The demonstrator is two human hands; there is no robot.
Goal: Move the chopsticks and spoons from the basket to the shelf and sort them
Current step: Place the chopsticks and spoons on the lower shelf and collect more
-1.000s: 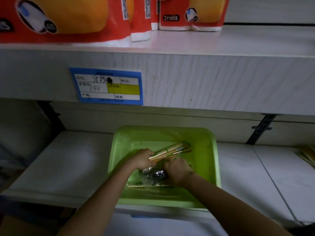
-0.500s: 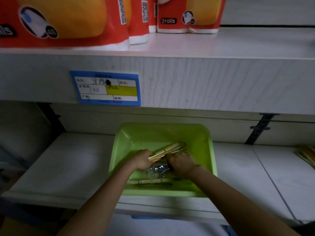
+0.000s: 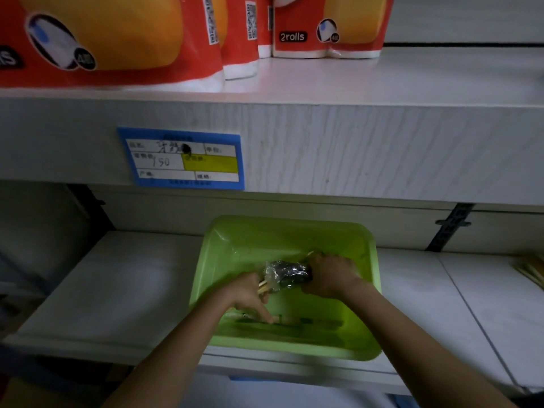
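Observation:
A green plastic basket point(image 3: 369, 293) stands on the lower white shelf point(image 3: 112, 290). Inside it, my right hand point(image 3: 329, 275) grips a clear plastic packet of dark spoons point(image 3: 287, 273), lifted above the basket floor. My left hand point(image 3: 248, 294) holds the near ends of a bundle of wooden chopsticks point(image 3: 263, 285); most of the bundle is hidden behind the packet. Its fingers also reach down to a loose wooden chopstick point(image 3: 309, 320) lying along the basket's front wall.
More chopsticks point(image 3: 531, 273) lie on the shelf at the far right edge. The upper shelf point(image 3: 353, 136) overhangs the basket and carries red paper-roll packs point(image 3: 117, 39) and a blue price label point(image 3: 182, 159). A black bracket point(image 3: 450, 228) is on the back wall.
My right hand has lifted the spoon packet from the basket floor and moved it up in front of the chopstick bundle. My left hand's fingers have dropped toward the loose chopstick.

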